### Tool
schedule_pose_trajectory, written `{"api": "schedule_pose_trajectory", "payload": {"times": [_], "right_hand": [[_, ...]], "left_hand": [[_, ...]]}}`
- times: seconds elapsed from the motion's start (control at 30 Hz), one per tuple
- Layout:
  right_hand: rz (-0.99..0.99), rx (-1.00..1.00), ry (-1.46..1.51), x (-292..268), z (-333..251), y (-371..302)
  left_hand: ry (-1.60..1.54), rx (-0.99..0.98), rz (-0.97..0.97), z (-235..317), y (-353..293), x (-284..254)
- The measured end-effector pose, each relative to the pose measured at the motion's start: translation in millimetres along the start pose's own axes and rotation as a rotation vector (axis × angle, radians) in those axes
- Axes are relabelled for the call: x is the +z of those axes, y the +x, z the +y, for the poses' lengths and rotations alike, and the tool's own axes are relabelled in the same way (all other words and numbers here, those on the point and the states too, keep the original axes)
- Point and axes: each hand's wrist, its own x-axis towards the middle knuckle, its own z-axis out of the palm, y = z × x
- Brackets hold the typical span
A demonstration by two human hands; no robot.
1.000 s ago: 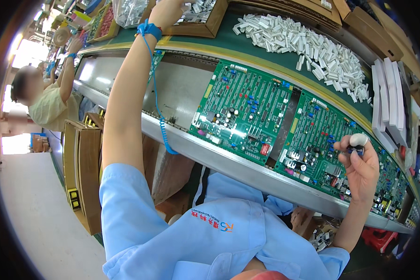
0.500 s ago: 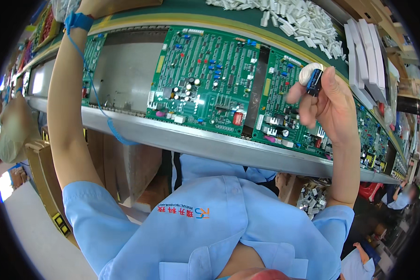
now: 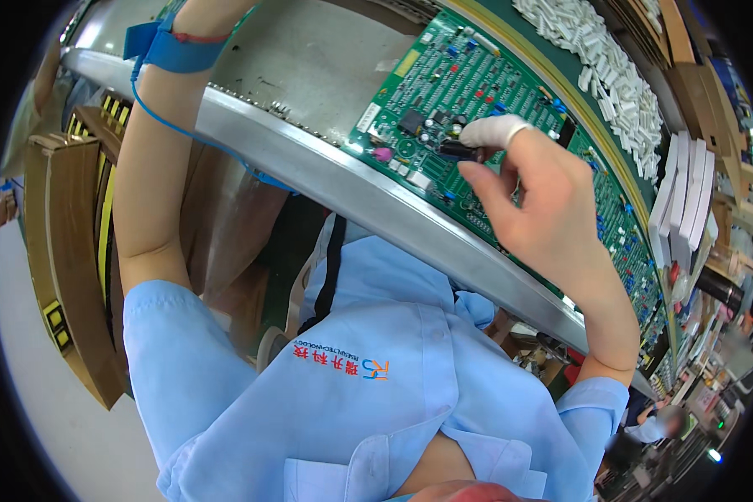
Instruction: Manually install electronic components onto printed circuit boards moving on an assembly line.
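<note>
My right hand is over the green circuit board, closed on a dark cylindrical capacitor. White covering wraps a fingertip that presses near the capacitor; the thumb is just below it. Whether the capacitor's leads touch the board is hidden. Small capacitors, a pink part and white connectors stand on the board beside it. At the top edge, only the wrist end of my left hand shows; its fingers are cut off. A blue wrist strap with a cord circles that wrist.
A metal rail runs along the boards' near side. More green boards continue rightward. White connectors lie heaped beyond, with white strips stacked at right. Cardboard stands at lower left; another person is far right.
My right hand has come leftward and turned palm down, bringing the capacitor from above the boards to one board's surface. The view has rotated, and my left hand has gone mostly past the top edge.
</note>
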Motion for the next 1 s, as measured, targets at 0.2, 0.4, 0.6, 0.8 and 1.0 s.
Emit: {"api": "schedule_pose_trajectory", "payload": {"times": [0.2,0.4,0.6,0.8,1.0], "right_hand": [[-0.064,-0.238,-0.327,24.0,-2.3,16.9],[-0.070,-0.351,-0.433,31.6,-7.1,23.2],[-0.125,-0.302,-0.478,29.6,-13.9,26.7],[-0.101,-0.327,-0.456,31.9,-12.9,26.0],[-0.156,-0.298,-0.468,32.9,-15.4,25.2]], "left_hand": [[0.048,-0.049,0.007,-11.1,-19.2,-8.5],[-0.057,-0.019,0.033,-17.2,-37.2,-15.5],[0.005,0.019,0.107,-20.6,-46.4,-13.8],[0.050,0.075,0.057,-21.2,-49.4,-12.4],[0.035,0.057,0.048,-18.4,-53.8,-12.4]]}}
